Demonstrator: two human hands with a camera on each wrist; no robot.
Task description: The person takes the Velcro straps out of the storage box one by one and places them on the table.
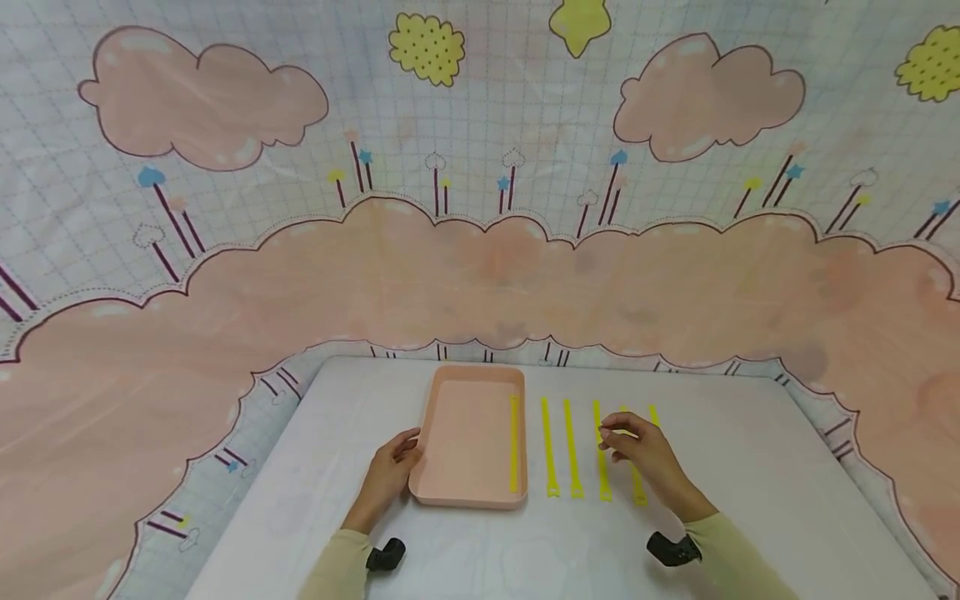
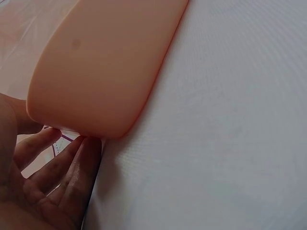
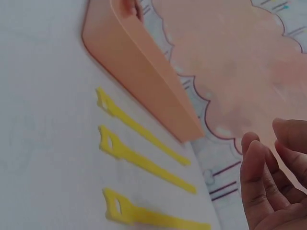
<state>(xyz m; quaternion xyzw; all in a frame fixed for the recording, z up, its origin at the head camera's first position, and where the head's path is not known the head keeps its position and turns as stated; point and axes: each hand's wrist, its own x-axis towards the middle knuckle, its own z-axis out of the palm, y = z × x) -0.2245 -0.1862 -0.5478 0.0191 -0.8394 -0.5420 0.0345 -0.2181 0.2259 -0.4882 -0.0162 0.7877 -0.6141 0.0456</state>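
A pink rectangular tray lies on the white table, one yellow strap-type cable tie along its right inner side. My left hand holds the tray's left edge. In the left wrist view its fingertips meet the outer wall, with the thumb by the rim. To the tray's right several more yellow cable ties lie roughly parallel, slotted heads toward me. Over the right-hand ones hovers my right hand, fingers loosely bent, thumb apart from them, nothing between. It partly hides the ties beneath.
The white table ends in a far edge just behind the tray. Beyond it hangs a patterned cloth with clouds and stars. A black wrist device sits at the left sleeve, another black device at the right.
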